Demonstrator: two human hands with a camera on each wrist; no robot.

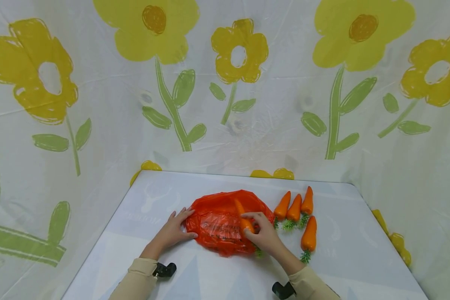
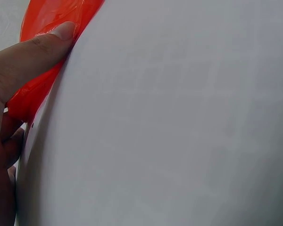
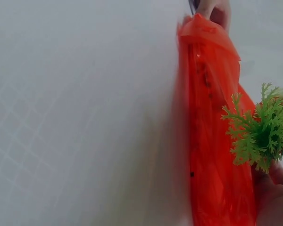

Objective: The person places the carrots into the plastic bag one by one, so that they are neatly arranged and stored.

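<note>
A red plastic bag with dark print lies spread on the table, its mouth opened wide. Against its left edge rests my left hand, thumb and fingers spread; the left wrist view shows the thumb on the red plastic. My right hand pinches an orange toy carrot between thumb and fingers over the right half of the bag. The carrot's tip points away from me, and its green leafy top hangs beside the bag in the right wrist view.
To the right of the bag, three more carrots lie close together, leaves toward me. Another carrot lies nearer the front. The white table meets a flower-printed curtain at the back and sides.
</note>
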